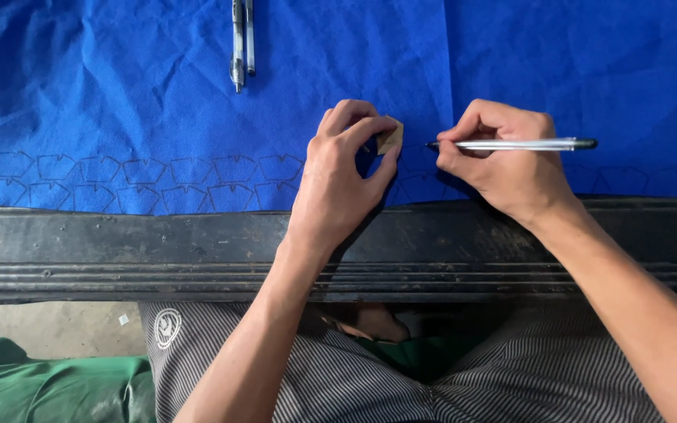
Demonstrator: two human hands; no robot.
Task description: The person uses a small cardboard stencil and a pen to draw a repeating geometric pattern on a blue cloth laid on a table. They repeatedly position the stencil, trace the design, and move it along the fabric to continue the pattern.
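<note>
The left hand (338,176) pinches a small tan card shape (390,138) flat on the blue cloth (119,94) near the bench's front edge (119,251); the right hand (507,160) grips a silver pen (523,144), tip beside the card, ready for tracing.

The blue cloth (119,78) looks matt, softly creased and slightly napped, and the surface (119,243) edge under it is dark, worn, dull wood with ridges. The pen (523,144) is shiny silvery metal, the small template (390,138) matt tan card, and the two spare pens (242,43) glossy clear plastic.
</note>
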